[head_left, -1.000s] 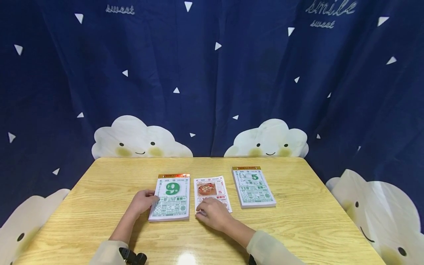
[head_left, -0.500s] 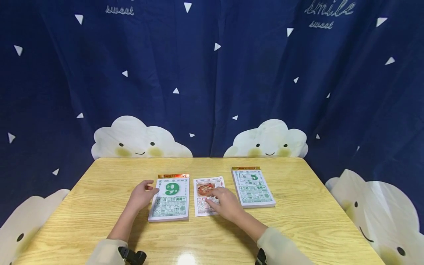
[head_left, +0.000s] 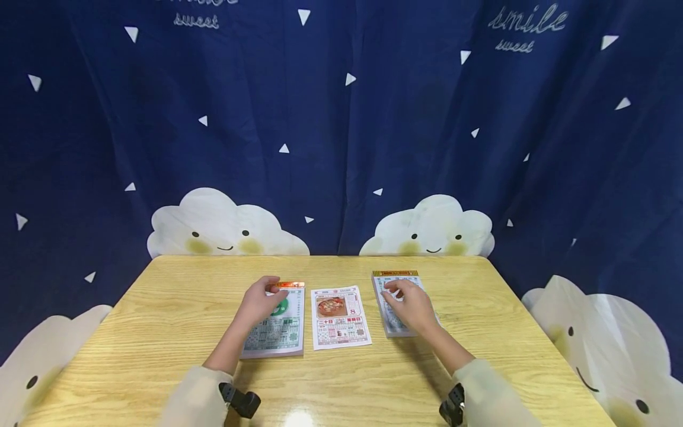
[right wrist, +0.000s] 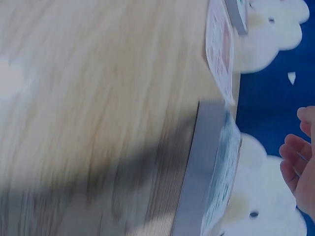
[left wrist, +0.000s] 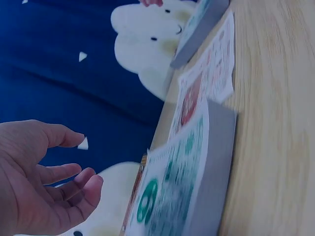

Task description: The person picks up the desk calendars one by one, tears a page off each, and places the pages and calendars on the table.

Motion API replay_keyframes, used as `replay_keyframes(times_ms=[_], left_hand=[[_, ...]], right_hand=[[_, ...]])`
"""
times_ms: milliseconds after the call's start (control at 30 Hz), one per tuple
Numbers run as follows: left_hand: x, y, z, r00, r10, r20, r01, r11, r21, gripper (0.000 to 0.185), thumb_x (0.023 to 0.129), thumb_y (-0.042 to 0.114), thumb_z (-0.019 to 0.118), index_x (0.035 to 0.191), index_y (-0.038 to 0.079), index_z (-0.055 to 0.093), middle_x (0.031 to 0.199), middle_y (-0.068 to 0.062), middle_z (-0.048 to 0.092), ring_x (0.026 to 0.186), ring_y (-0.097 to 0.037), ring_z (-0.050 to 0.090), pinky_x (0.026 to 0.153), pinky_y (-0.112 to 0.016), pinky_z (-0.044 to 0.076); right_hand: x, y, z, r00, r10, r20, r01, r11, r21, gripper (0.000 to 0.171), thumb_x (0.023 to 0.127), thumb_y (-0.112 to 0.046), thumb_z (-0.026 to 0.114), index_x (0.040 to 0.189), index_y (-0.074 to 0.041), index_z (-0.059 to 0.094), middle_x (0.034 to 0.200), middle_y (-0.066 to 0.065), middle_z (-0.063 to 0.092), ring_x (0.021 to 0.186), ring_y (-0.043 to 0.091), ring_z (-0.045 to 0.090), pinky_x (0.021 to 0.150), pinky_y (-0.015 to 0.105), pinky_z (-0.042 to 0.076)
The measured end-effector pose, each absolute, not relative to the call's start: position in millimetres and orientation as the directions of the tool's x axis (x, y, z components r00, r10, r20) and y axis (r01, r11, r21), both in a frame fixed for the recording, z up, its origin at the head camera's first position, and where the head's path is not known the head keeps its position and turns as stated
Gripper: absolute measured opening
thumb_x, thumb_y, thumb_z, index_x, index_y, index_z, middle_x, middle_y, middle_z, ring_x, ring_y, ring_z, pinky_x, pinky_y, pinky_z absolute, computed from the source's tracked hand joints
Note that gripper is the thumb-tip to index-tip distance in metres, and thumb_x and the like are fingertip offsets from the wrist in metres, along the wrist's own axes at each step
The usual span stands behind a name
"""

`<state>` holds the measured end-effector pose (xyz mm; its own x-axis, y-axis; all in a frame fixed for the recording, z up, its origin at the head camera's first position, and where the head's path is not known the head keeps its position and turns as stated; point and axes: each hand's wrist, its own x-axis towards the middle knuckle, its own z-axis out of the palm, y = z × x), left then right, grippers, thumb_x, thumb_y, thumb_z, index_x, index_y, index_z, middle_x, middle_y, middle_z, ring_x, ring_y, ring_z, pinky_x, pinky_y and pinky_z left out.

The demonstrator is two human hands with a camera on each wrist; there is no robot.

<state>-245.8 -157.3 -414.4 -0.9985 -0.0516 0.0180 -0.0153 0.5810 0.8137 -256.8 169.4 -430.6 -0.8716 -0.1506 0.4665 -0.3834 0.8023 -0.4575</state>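
A thick tear-off calendar [head_left: 274, 338] with a green 9 lies on the left of the table. My left hand [head_left: 257, 303] hovers over its upper left part, fingers loosely bent and holding nothing; the left wrist view shows that hand [left wrist: 54, 182] apart from the pad. A second tear-off calendar [head_left: 392, 323], printed in green, lies to the right. Above it is my right hand [head_left: 411, 303], also with relaxed fingers and nothing in them, covering much of its page. Between the pads a loose calendar sheet [head_left: 340, 329] in red print, with a food picture and an 8, lies flat.
The wooden table [head_left: 341, 385] reaches back to a dark blue curtain [head_left: 320, 118] with white triangles and smiling clouds. Black camera straps [head_left: 240, 400] sit at both wrists.
My right hand has left the loose sheet and moved right, over the right calendar. My left hand has come off the left calendar's edge and moved up and right above it.
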Motion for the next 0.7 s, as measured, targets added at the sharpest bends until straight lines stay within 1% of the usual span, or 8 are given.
replay_keyframes(times_ms=[100, 233, 367, 433, 567, 700], left_hand=[[-249.0, -143.7, -413.7, -0.999, -0.033, 0.029, 0.005, 0.572, 0.82, 0.051, 0.088, 0.023, 0.06, 0.132, 0.0, 0.048, 0.111, -0.019, 0.06, 0.085, -0.022, 0.056, 0.063, -0.025, 0.045], [-252.6, -124.4, -414.6, -1.0, -0.012, 0.028, 0.017, 0.55, 0.835, 0.051, 0.088, 0.025, 0.062, 0.13, 0.001, 0.049, 0.108, -0.018, 0.061, 0.079, -0.02, 0.058, 0.06, -0.025, 0.046], [-255.1, -101.9, -418.4, -1.0, 0.022, -0.002, 0.009, 0.494, 0.869, 0.049, 0.088, 0.025, 0.062, 0.13, 0.002, 0.05, 0.104, -0.016, 0.062, 0.076, -0.023, 0.06, 0.057, -0.026, 0.047], [-255.8, -90.1, -421.3, -0.999, 0.05, -0.015, 0.009, 0.453, 0.891, 0.048, 0.088, 0.025, 0.062, 0.129, 0.002, 0.05, 0.102, -0.016, 0.063, 0.075, -0.028, 0.063, 0.058, -0.03, 0.05], [-257.4, -66.9, -428.3, -0.994, 0.111, -0.025, 0.019, 0.375, 0.927, 0.048, 0.088, 0.022, 0.061, 0.129, -0.001, 0.049, 0.098, -0.017, 0.063, 0.08, -0.034, 0.065, 0.064, -0.036, 0.056], [-258.2, -46.2, -436.9, -0.989, 0.145, -0.034, 0.02, 0.354, 0.935, 0.049, 0.088, 0.023, 0.061, 0.128, -0.003, 0.049, 0.095, -0.016, 0.064, 0.08, -0.035, 0.066, 0.066, -0.037, 0.057]], right_hand=[[-260.1, 186.3, -429.6, -0.9, -0.08, 0.429, -0.309, 0.812, -0.495, 0.02, 0.084, -0.023, 0.068, 0.099, -0.01, 0.07, 0.086, 0.004, 0.067, 0.076, 0.019, 0.062, 0.064, 0.032, 0.05], [-263.9, 205.5, -430.2, -0.933, -0.007, 0.361, -0.21, 0.824, -0.527, 0.025, 0.086, -0.026, 0.065, 0.104, -0.009, 0.068, 0.09, 0.007, 0.067, 0.077, 0.019, 0.061, 0.063, 0.032, 0.049], [-265.8, 221.3, -432.7, -0.959, 0.053, 0.278, -0.121, 0.813, -0.57, 0.03, 0.088, -0.028, 0.062, 0.11, -0.008, 0.066, 0.095, 0.009, 0.066, 0.079, 0.02, 0.061, 0.062, 0.031, 0.048], [-266.4, 228.3, -434.7, -0.966, 0.078, 0.248, -0.086, 0.805, -0.587, 0.032, 0.088, -0.027, 0.062, 0.112, -0.006, 0.064, 0.097, 0.011, 0.066, 0.079, 0.021, 0.061, 0.061, 0.031, 0.048], [-268.4, 240.8, -440.6, -0.97, 0.125, 0.211, -0.028, 0.798, -0.602, 0.035, 0.089, -0.027, 0.061, 0.114, -0.003, 0.062, 0.098, 0.015, 0.065, 0.079, 0.022, 0.061, 0.06, 0.031, 0.047], [-269.8, 249.6, -447.1, -0.971, 0.163, 0.176, 0.027, 0.802, -0.597, 0.037, 0.089, -0.027, 0.06, 0.114, 0.0, 0.061, 0.097, 0.017, 0.064, 0.081, 0.024, 0.059, 0.064, 0.032, 0.046]])
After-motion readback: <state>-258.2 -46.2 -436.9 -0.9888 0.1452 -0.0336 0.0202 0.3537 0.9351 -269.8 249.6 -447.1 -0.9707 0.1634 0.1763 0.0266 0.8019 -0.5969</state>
